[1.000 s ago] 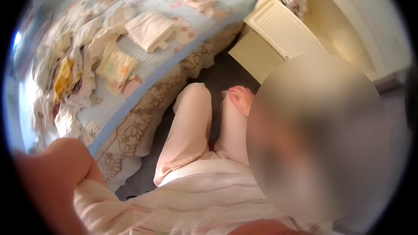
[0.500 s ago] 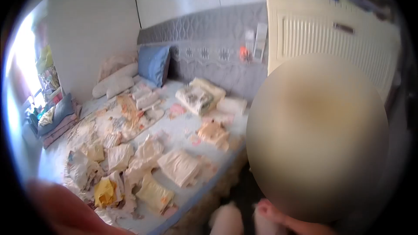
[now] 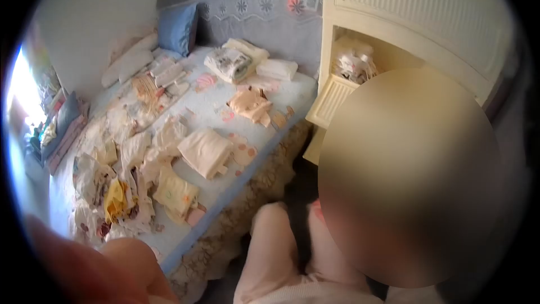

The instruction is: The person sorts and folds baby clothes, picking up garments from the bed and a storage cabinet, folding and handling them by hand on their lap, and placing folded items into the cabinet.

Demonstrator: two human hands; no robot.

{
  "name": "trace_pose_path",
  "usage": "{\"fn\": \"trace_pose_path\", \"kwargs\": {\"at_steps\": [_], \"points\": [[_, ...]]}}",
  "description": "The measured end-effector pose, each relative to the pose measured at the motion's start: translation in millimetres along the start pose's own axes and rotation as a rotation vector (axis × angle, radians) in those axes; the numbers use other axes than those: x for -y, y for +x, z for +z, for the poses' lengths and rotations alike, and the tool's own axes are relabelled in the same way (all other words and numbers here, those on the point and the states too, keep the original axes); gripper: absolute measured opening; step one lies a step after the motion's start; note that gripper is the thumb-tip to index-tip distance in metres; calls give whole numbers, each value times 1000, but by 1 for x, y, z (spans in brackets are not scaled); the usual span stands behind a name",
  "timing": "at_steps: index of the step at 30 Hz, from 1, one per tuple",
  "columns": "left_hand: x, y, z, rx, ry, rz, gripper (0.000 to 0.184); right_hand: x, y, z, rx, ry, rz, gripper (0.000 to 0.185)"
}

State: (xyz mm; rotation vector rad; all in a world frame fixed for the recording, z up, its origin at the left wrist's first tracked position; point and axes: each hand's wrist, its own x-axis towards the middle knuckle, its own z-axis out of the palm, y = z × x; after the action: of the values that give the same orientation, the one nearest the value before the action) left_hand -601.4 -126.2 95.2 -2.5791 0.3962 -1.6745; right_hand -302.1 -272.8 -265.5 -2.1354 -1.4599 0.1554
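At the lower left, my bent left arm shows large and blurred, and its hand is out of the frame. Fingers of my right hand [image 3: 318,209] rest on my right knee, lying flat with nothing visible in them; a blurred oval hides the rest. Left of my knees, the bed [image 3: 261,160] bears a folded white cloth [image 3: 206,153], a folded pale yellow garment [image 3: 175,193] and a peach garment [image 3: 250,106]. A heap of loose clothes with a yellow piece [image 3: 115,201] lies at the bed's left.
Folded towels [image 3: 228,64] and a white folded cloth [image 3: 277,69] lie near the grey headboard [image 3: 247,34]. A blue pillow [image 3: 178,30] leans at the corner. The cream cabinet [image 3: 388,28] at the right has a lowered flap and an open compartment holding crumpled plastic [image 3: 354,66].
The view tilted up to the bed and headboard, then partly back down. My right hand stays at my knee, now mostly behind the blurred oval.
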Motion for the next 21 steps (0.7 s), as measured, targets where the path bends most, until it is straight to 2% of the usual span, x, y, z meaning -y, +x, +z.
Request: {"fn": "trace_pose_path", "kwargs": {"at_steps": [8, 13, 17, 20, 21], "points": [[-17, 0, -5, -49, 14, -28, 31, 6, 2, -3, 56, 41, 77, 21], [-19, -10, -11, -134, 53, -100, 31, 3, 7, -3, 12, 61, -15, 18], [-18, -53, -5, -178, 156, -312, 31, 2, 11, -1, 67, 142, 4, 20], [-11, -133, 16, -117, 209, -653, 31, -2, 19, 6, 158, 134, -10, 22], [-10, -165, 23, -57, 268, -775, 26, 5, 22, 0, 197, 121, -4, 23]]}}
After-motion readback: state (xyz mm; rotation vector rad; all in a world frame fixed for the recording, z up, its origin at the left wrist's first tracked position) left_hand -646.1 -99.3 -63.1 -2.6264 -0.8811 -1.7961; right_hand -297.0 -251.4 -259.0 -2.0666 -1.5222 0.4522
